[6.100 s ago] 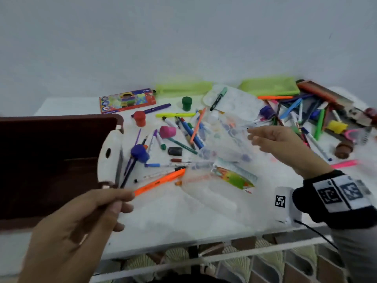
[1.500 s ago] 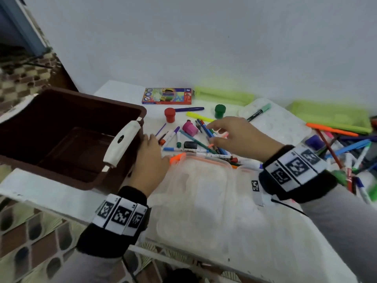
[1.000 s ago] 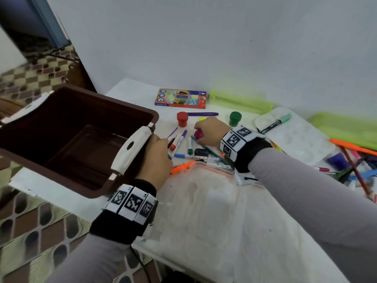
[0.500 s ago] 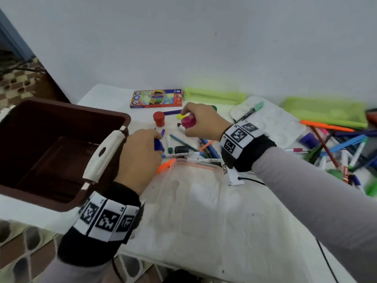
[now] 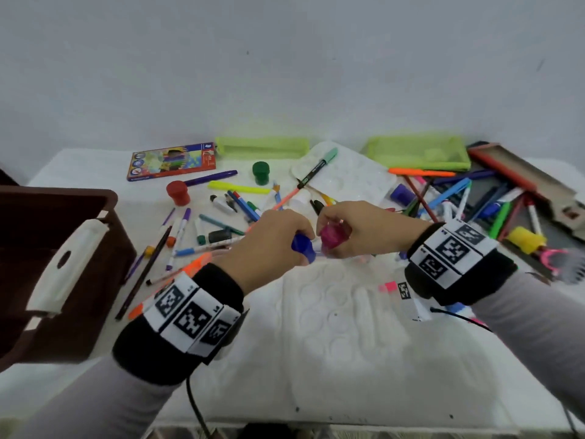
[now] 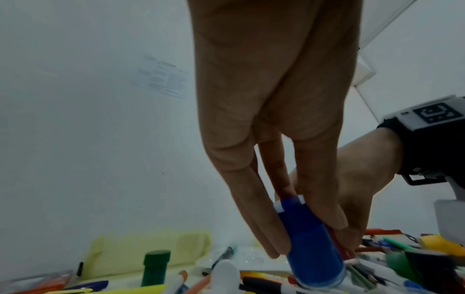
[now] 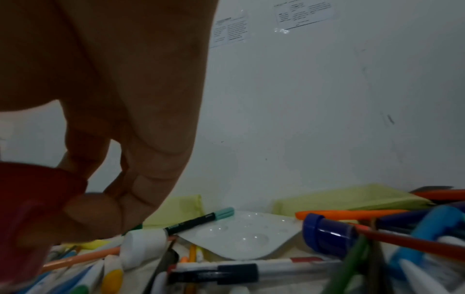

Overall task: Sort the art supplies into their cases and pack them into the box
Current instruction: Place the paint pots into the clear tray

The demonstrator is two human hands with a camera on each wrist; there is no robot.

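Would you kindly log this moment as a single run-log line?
left hand: holds blue paint pot | right hand: holds pink paint pot | brown box: open | pens: loose

The blue paint pot [image 6: 312,248] looks like smooth, slightly glossy plastic; the pink paint pot [image 5: 332,237] is translucent glossy plastic. The clear case [image 5: 335,315] is thin moulded plastic with embossed wells. The brown box [image 5: 47,236] is matt plastic. The pencil packet [image 5: 171,161] looks like printed glossy card. The 2 green pouches [image 5: 262,147] seem soft and matt.
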